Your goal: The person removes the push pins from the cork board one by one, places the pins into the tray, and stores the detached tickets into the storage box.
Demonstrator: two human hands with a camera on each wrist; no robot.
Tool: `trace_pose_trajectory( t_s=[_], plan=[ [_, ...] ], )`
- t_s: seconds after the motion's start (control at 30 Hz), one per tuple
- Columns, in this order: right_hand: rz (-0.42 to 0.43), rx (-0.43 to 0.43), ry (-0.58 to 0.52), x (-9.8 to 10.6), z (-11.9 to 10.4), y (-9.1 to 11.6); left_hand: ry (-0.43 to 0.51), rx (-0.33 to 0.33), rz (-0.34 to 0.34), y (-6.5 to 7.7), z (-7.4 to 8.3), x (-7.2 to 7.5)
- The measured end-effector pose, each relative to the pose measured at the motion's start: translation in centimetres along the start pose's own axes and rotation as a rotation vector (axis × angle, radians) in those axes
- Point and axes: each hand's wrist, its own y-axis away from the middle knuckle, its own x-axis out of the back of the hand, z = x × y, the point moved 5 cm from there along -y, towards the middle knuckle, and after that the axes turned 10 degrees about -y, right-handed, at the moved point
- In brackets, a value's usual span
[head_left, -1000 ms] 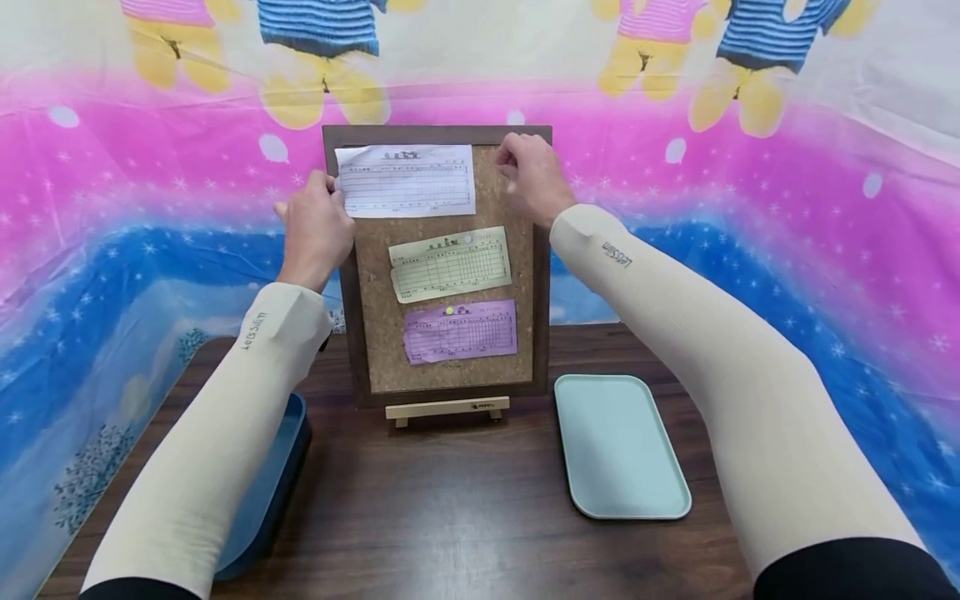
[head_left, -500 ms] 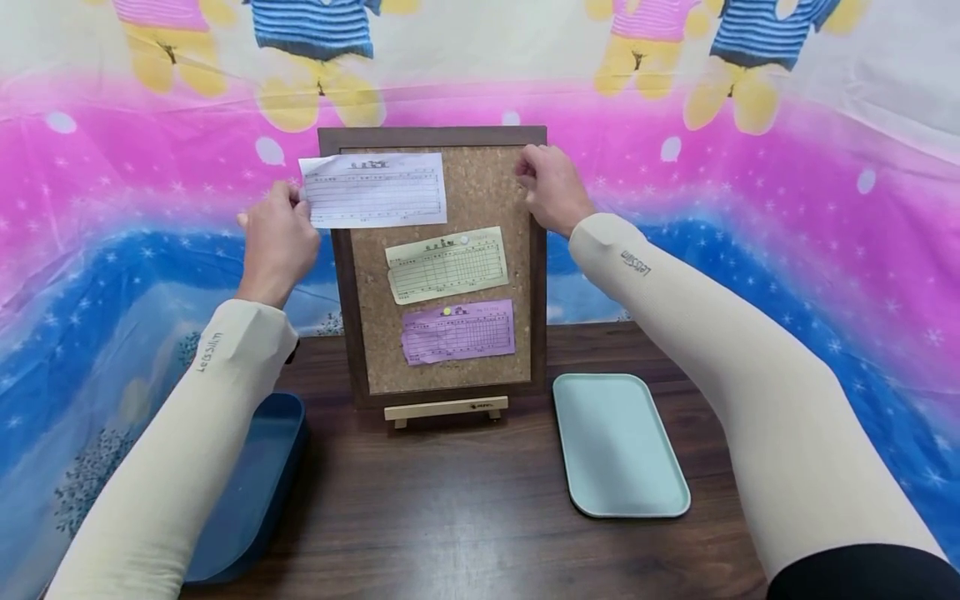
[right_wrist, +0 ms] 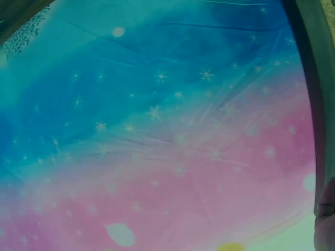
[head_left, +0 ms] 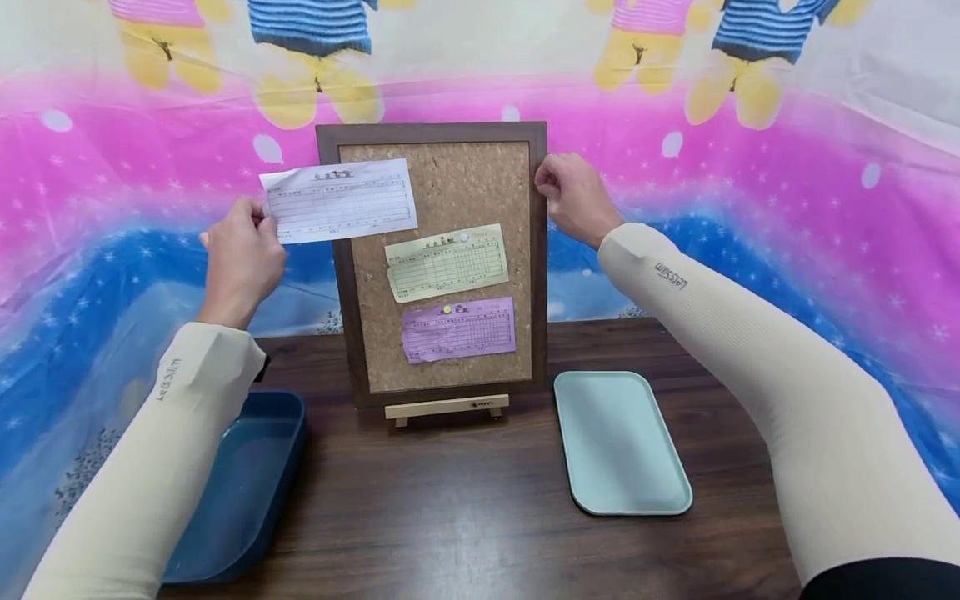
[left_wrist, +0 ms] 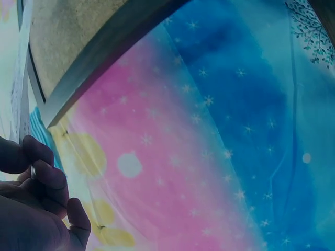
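Observation:
A white printed form (head_left: 341, 200) is pinched at its left edge by my left hand (head_left: 243, 262); its right part overlaps the cork board (head_left: 480, 187) in the head view. The left wrist view shows the form nearly edge-on above my thumb and fingers. My right hand (head_left: 577, 196), its fingers curled together, is beside the board's right frame; I cannot tell whether something small is between the fingertips. A light green form (head_left: 448, 267) hangs on the board under a white push pin (head_left: 464, 238). Below it hangs a purple form (head_left: 459, 333) with a yellow push pin (head_left: 447, 309).
The board stands on a small wooden easel (head_left: 447, 407) on a dark wood table (head_left: 420, 492). A deep blue tray (head_left: 288, 450) lies at the left, partly under my left forearm. A pale green tray (head_left: 622, 446) lies at the right. Behind hangs a printed cloth (head_left: 675, 183).
My left hand has drawn the white form left and slightly down, away from the board's top. My right hand has moved right from the board's upper right to beside its frame.

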Motion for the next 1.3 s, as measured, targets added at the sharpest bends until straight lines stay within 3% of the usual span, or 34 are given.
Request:
trace_pose_trajectory(
  t_s=[0.57, 0.73, 0.97, 1.3],
  plan=[
    [0.021, -0.012, -0.025, 0.3, 2.9, 2.4, 0.0, -0.036, 0.076, 1.4, -2.7, 1.4],
    [-0.003, -0.044, -0.038, 0.5, 3.6, 2.9, -0.016, -0.008, 0.088, 1.8, -4.4, 2.5],
    [-0.023, -0.035, -0.015, -0.1, 4.5, 3.7, -0.043, 0.025, 0.055, 2.7, -7.1, 3.7],
    [-0.06, -0.065, -0.003, -0.8, 5.9, 5.3, -0.138, 0.07, -0.037, 4.6, -9.1, 5.0]
  ],
)
